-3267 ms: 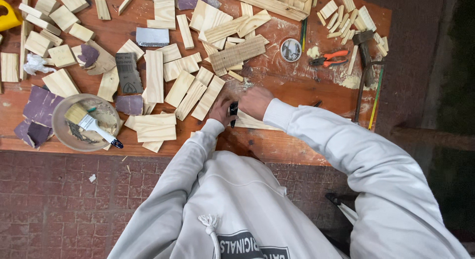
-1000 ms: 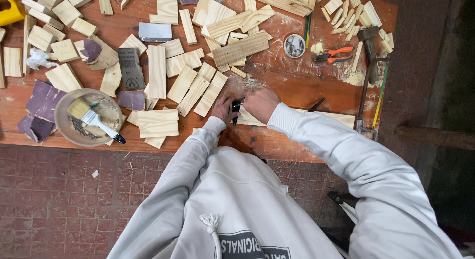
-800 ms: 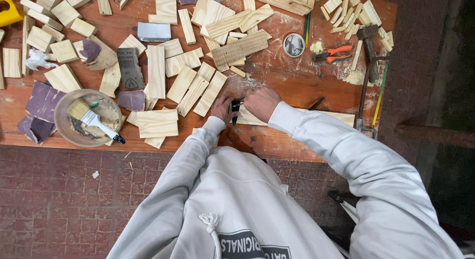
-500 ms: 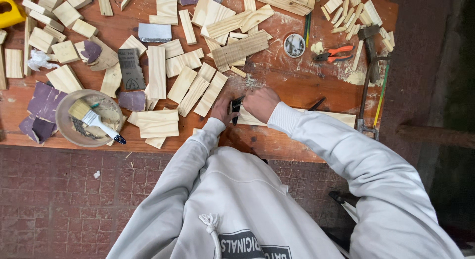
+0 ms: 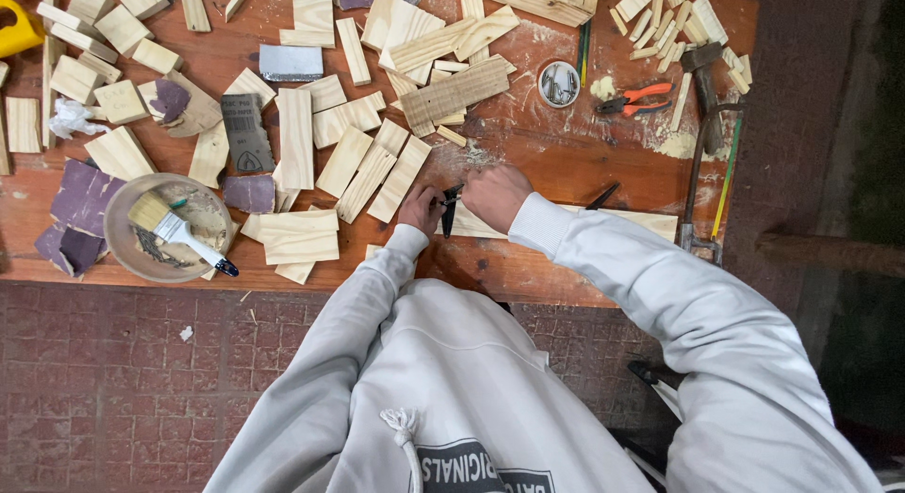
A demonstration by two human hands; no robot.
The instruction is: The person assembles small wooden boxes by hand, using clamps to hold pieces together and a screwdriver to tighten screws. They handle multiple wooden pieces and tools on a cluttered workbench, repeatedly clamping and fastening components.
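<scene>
Both hands meet at the near edge of the table [image 5: 566, 163]. The left hand [image 5: 420, 207] and the right hand [image 5: 496, 195] pinch a small dark tool [image 5: 448, 208] over a flat board [image 5: 613, 221]. A bowl [image 5: 124, 243] holds a brush [image 5: 174, 229]. A small round tin [image 5: 559, 84] holds nails.

Pale pine wood pieces [image 5: 300, 234] on red-brown table [image 5: 547, 154]; purple sandpaper [image 5: 83, 196]; orange-handled pliers [image 5: 633, 99]; black tool [image 5: 448, 210]; grey-white sleeves [image 5: 650, 286].

left hand [image 5: 421, 208] and right hand [image 5: 495, 193] close together pinching small dark metal tool [image 5: 449, 210] over long pale wooden strip [image 5: 622, 220], on red-brown wooden workbench [image 5: 547, 154], scattered pale wooden offcuts [image 5: 363, 163] beyond, round bowl with paintbrush [image 5: 170, 227] far left, orange-handled pliers [image 5: 633, 99] well apart
</scene>
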